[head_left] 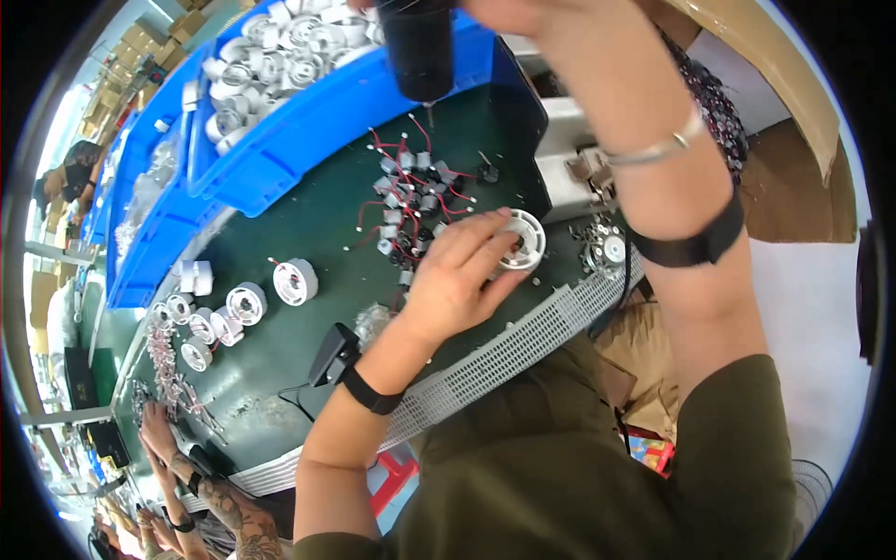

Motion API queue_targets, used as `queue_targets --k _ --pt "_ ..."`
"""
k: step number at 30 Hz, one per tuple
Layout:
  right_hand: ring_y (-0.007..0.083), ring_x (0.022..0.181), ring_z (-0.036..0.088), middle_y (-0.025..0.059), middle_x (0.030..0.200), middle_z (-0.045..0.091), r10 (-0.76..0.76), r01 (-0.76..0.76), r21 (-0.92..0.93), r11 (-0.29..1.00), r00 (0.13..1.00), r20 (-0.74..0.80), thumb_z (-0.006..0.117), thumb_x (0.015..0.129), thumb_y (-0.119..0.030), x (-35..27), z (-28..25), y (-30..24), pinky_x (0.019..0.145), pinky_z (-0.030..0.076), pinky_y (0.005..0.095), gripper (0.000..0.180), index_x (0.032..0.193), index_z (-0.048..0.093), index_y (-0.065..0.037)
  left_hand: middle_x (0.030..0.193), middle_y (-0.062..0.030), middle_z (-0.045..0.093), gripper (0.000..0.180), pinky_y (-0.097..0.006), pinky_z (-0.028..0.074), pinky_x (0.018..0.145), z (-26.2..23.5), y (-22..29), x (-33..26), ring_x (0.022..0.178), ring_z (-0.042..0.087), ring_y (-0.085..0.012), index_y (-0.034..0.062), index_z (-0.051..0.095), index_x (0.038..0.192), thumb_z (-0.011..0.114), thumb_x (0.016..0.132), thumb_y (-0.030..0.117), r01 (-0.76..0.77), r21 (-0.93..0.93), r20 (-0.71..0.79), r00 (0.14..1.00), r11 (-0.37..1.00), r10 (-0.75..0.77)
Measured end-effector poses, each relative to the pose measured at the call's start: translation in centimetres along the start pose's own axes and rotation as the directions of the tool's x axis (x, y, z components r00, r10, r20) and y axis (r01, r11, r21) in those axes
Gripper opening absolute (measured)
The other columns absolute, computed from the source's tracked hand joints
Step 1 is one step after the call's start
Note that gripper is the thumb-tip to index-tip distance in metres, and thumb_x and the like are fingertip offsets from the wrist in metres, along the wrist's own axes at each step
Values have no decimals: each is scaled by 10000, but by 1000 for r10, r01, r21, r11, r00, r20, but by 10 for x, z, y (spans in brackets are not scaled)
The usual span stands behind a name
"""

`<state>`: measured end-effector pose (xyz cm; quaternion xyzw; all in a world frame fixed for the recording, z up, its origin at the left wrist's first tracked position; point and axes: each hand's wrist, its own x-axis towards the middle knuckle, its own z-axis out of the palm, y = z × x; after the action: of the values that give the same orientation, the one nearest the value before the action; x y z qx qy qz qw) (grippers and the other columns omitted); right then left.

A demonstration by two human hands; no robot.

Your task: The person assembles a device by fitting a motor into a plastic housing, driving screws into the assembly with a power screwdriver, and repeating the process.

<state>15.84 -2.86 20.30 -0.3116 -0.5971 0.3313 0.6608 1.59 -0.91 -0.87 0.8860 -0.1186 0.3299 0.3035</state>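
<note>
My left hand (459, 273) is closed on a round white plastic housing (533, 245) on the green table, its fingers reaching into the open middle. Something dark shows inside the housing by the fingertips. At the top edge, my right hand (511, 13), partly cut off by the picture, grips a black cylindrical electric screwdriver (419, 51). Its thin bit points down, above and apart from the housing. Left of the housing lies a pile of small motors (403, 191) with red wires.
Blue bins (280, 168) of white parts stand at the far left. Several white housings (246, 303) sit on the left of the table. A screw pile (602, 245) lies at right, by a perforated white strip (485, 359) along the near edge. A co-worker's hands (161, 434) are at lower left.
</note>
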Motion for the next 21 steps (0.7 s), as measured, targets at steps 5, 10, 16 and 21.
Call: queue_targets --k 5,10,16,21 --pt "215 636 608 128 725 581 -291 140 -374 917 876 -384 666 767 -214 -99 -31 -26 591 516 328 335 957 551 37 1176 -182 575 391 -366 492 857 -4 -6 -10 1029 587 -322 5 635 1009 754 639 46 52 27 -22 998 998 -51" --pt "184 545 561 90 680 552 -214 -80 -363 928 683 -698 659 746 -71 -156 -25 -19 524 481 304 436 1119 457 31 1142 -159 588 409 -379 510 808 2 -8 -7 975 600 -313 25 643 969 790 593 91 7 63 -28 1000 998 -5" --pt "188 545 556 92 705 564 -308 -16 -404 915 620 -722 652 746 -58 -169 -36 -12 521 478 302 434 1123 458 37 1157 -177 581 419 -393 510 818 3 -7 -11 982 599 -334 18 643 978 791 597 110 13 50 -6 1000 999 -13" --pt "188 541 554 93 701 562 -284 -37 -383 923 605 -744 644 748 -54 -172 -36 -6 518 478 303 434 1128 456 35 1156 -183 580 407 -394 511 820 3 -8 -12 976 601 -329 18 645 975 789 614 141 6 70 -3 1000 998 -6"
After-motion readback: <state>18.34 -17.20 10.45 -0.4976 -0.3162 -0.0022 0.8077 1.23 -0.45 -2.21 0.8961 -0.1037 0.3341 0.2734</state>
